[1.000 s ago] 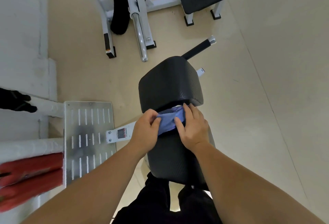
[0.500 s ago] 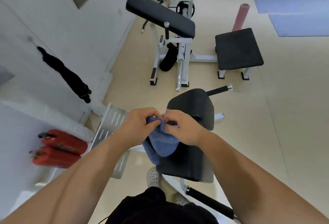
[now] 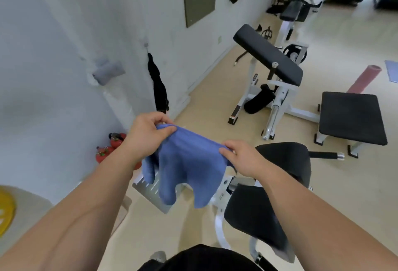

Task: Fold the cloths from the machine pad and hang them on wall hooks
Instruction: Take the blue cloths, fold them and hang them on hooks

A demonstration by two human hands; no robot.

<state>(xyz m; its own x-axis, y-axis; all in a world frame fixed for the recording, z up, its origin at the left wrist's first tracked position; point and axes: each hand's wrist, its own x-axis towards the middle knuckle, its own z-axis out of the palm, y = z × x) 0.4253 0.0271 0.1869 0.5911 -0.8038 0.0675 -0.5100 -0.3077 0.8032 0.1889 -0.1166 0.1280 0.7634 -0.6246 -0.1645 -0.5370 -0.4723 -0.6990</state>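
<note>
A blue cloth (image 3: 187,167) hangs spread in the air between my hands, above the floor and left of the black machine pad (image 3: 286,160). My left hand (image 3: 148,135) pinches its upper left corner. My right hand (image 3: 241,156) pinches the upper right corner. The lower edge droops in loose folds. On the white wall a black cloth (image 3: 158,85) hangs from a hook (image 3: 146,43), and a grey cloth (image 3: 107,72) hangs from another hook further left.
A metal footplate (image 3: 150,188) lies under the cloth. Red fire extinguishers (image 3: 107,150) stand by the wall. A white curl machine with a black pad (image 3: 267,55) and a black bench (image 3: 351,117) stand ahead. A pink rolled mat (image 3: 364,78) lies beyond.
The blue cloth has been lifted off the machine pad and pulled open between both hands. My view has swung up toward the wall and its hooks.
</note>
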